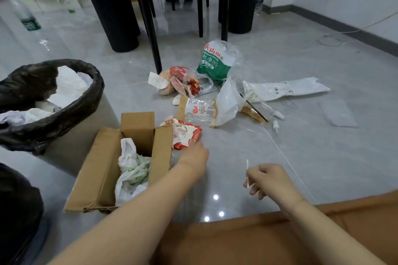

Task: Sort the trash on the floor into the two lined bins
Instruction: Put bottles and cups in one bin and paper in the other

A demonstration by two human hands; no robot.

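Trash lies scattered on the grey floor: a red and white wrapper (187,134), a clear snack bag (200,111), a red food bag (178,80), a green and white water-bottle wrap (217,60) and a white mailer (286,89). My left hand (193,157) reaches to the near edge of the red and white wrapper and touches it. My right hand (267,178) pinches a thin white stick (247,171). An open cardboard box (101,170) with crumpled plastic bags inside sits by my left arm. The black-lined bin (71,112) at left holds white paper.
A second black-lined bin edge (19,206) shows at the bottom left. Black table legs (116,6) and a chair (150,17) stand behind the trash. A plastic bottle (25,15) lies far left. A cable (336,36) runs along the right wall.
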